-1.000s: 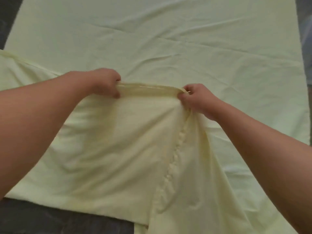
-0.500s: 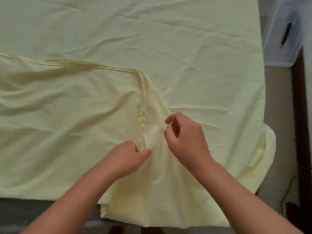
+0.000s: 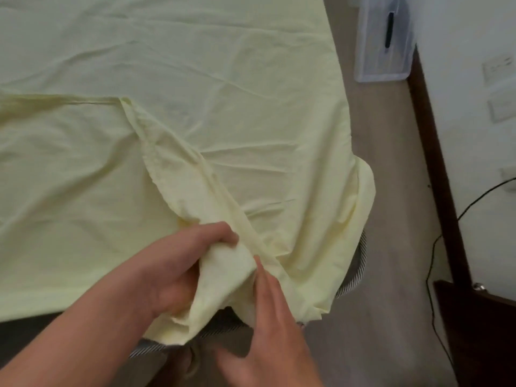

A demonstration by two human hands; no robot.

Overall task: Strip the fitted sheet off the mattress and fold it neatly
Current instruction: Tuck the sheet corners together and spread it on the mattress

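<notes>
No text, label, brand or number can be read: the sheet [image 3: 223, 79] is plain, and the wall plates [image 3: 499, 69] and plastic box [image 3: 374, 51] are too blurred to tell

Two bare hands and forearms, uncovered as far as the view shows.

The left hand [image 3: 178, 272] is just left of 6 o'clock. The left forearm [image 3: 83, 339] enters from 8 o'clock, bare and smoothly rounded along its whole visible length. The right hand [image 3: 268, 317] is at 5 o'clock, with the right wrist [image 3: 296, 367] cut by the bottom edge. Its fingers [image 3: 265, 277] look long and slim, softened by blur. The nails are too blurred to tell.
</notes>
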